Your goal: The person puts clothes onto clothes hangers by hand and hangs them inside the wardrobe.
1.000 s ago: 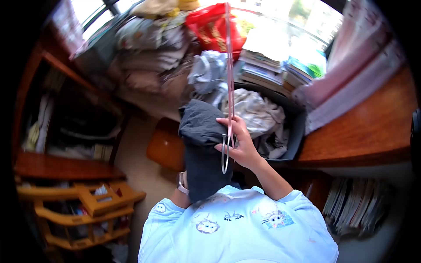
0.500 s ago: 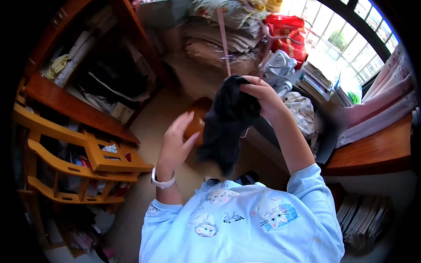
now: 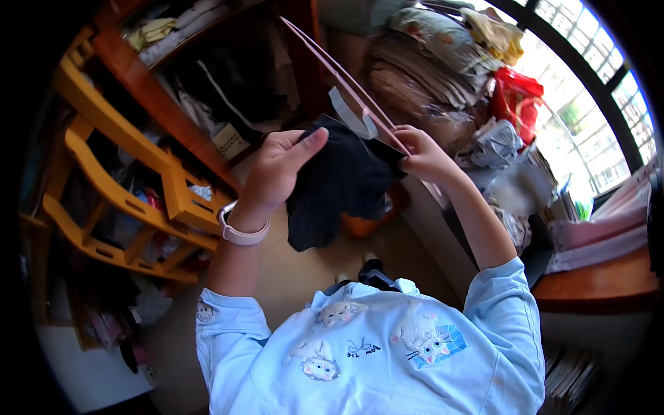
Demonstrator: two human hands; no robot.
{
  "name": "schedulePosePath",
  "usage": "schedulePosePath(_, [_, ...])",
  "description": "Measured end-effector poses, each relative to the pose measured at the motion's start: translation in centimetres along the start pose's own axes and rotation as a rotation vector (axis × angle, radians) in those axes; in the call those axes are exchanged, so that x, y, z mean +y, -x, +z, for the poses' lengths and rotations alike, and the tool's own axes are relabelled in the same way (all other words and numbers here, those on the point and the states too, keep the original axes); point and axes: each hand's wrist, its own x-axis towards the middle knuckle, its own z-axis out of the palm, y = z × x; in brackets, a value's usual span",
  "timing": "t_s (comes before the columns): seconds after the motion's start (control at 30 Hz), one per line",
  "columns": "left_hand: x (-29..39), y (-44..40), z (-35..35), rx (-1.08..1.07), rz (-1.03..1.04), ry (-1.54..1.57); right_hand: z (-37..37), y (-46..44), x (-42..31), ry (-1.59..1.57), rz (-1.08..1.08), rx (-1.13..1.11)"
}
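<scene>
A black cloth garment hangs between my two hands above the floor. My left hand is closed on its upper left edge, thumb on top. At the garment's upper right corner, my right hand pinches it together with a pink strap or hanger that slants up to the left. A pale strip shows just above the garment, between the hands. What my fingers do behind the cloth is hidden.
An open wooden wardrobe with clothes is at upper left, beside a yellow wooden frame. Folded bedding, a red bag and books stand by the window. An orange stool is below the garment.
My left hand has come from free and open to holding the black garment. The garment has spread between both hands, the pink strap now slants left, and the view has turned toward the wardrobe.
</scene>
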Motion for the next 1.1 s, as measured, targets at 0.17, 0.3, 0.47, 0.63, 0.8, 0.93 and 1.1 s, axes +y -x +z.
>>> schedulePosePath(0.17, [1.3,1.1,-4.0,0.202,0.077,-0.310,1.9,-2.8,3.2,0.202,0.134,-0.116])
schedulePosePath(0.3, [4.2,2.8,-7.5,0.436,0.015,-0.247,1.6,-4.5,4.3,0.313,0.111,0.014])
schedulePosePath(0.47, [7.1,4.0,-7.5,0.444,-0.211,-1.215,2.7,-6.6,3.1,0.108,0.133,-0.300])
schedulePosePath(0.63, [7.2,5.5,-10.6,0.523,-0.161,-1.388,2.8,-7.3,1.4,-0.165,0.069,-0.370])
schedulePosePath(0.8, [5.2,7.1,-12.4,0.384,-0.394,-1.149,2.4,-8.0,2.8,-0.215,-0.009,-0.511])
schedulePosePath(0.93, [0.2,6.8,-13.3,0.771,-0.123,-1.563,2.6,-7.3,1.6,-0.029,-0.251,-0.459])
schedulePosePath(1.1, [-4.1,4.0,-12.4,1.093,-0.119,0.280,4.3,-3.5,1.0,0.184,-0.271,-0.497])
